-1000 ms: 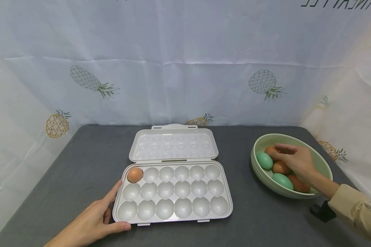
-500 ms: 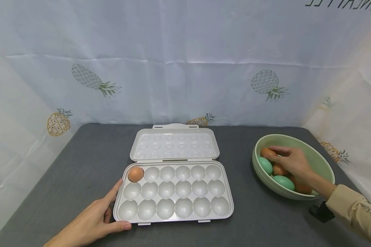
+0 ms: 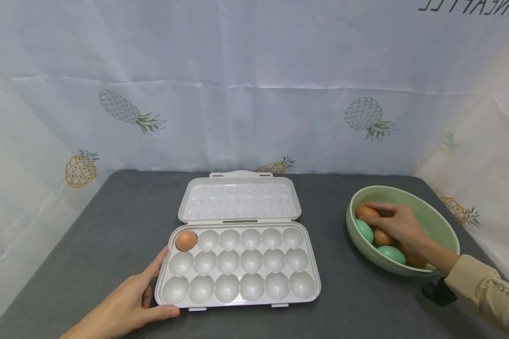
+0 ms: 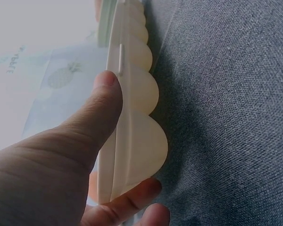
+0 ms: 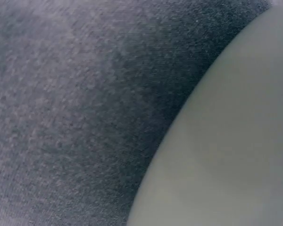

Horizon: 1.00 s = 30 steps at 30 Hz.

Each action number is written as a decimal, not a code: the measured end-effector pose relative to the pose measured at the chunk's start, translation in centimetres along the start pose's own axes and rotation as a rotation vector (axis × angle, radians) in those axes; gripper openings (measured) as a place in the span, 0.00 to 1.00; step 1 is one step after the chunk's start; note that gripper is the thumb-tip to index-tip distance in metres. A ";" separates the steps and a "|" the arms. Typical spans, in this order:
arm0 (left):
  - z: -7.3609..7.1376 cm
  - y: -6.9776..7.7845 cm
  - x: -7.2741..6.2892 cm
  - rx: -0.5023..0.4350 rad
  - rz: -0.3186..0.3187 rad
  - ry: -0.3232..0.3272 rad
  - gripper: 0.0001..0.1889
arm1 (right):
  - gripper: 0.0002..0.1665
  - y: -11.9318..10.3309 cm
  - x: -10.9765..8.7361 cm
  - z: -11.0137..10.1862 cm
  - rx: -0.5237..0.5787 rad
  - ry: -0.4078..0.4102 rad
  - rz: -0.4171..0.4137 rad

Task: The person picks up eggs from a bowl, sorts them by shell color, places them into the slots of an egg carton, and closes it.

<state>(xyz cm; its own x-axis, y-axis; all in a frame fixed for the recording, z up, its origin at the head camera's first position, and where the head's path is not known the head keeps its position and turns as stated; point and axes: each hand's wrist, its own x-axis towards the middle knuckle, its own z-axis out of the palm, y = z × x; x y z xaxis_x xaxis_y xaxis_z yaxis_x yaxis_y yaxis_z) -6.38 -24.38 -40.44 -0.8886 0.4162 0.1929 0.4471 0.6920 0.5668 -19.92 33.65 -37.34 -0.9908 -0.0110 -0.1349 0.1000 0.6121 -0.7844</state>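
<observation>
- Across the full width, behind the egg tray (image 3: 227, 260): one pale cloth (image 3: 254, 52) with pineapple prints (image 3: 363, 114), five clear and one faint; under the tray, one dark grey tabletop (image 3: 335, 292).
- At the tray's near left corner: the left hand (image 3: 129, 294), fingers spread wide and nearly straight, the thumb against the near side and the forefinger on the left edge (a touch more than a grip).
- The tray itself: eighteen round hollows, three rows of six; one brown egg (image 3: 186, 240) sits in the far left hollow.
- Joined to the tray's far side: one lid (image 3: 239, 200), folded back and lying open.
- Well to the right of the tray: one pale green bowl (image 3: 434, 223) (a second line runs below its rim; I cannot tell whether two are nested). Inside I count two green eggs (image 3: 391, 254) and at least three brown, the hand hiding some of the view.
- Reaching into the bowl, right of the tray: the right hand (image 3: 400, 226), thumb and forefinger parted by an egg's width and pinching one brown egg, the held egg (image 3: 366, 211), at the bowl's side toward the tray.
- Farthest right of the tray: one tan sleeve (image 3: 483, 287) and one black device (image 3: 439, 292) below the wrist.
</observation>
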 end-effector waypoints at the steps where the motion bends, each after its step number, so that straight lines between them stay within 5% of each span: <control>1: 0.0 0.0 0.0 -0.002 0.003 0.000 0.61 | 0.41 0.0 0.0 0.0 0.001 0.001 0.000; 20: 0.0 -0.1 -0.1 0.002 0.011 -0.006 0.61 | 0.25 -2.7 -0.4 -1.4 0.171 0.084 -0.143; 30: 0.0 -0.2 -0.1 -0.003 0.005 -0.009 0.61 | 0.24 -5.1 -0.9 -1.5 0.388 0.084 -0.161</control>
<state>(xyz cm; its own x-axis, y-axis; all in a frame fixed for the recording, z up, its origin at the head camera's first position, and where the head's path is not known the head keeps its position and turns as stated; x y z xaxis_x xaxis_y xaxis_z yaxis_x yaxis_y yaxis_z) -6.41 -24.55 -40.53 -0.8854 0.4249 0.1883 0.4511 0.6880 0.5686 -19.66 31.72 -32.37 -0.9990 -0.0079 0.0451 -0.0456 0.2645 -0.9633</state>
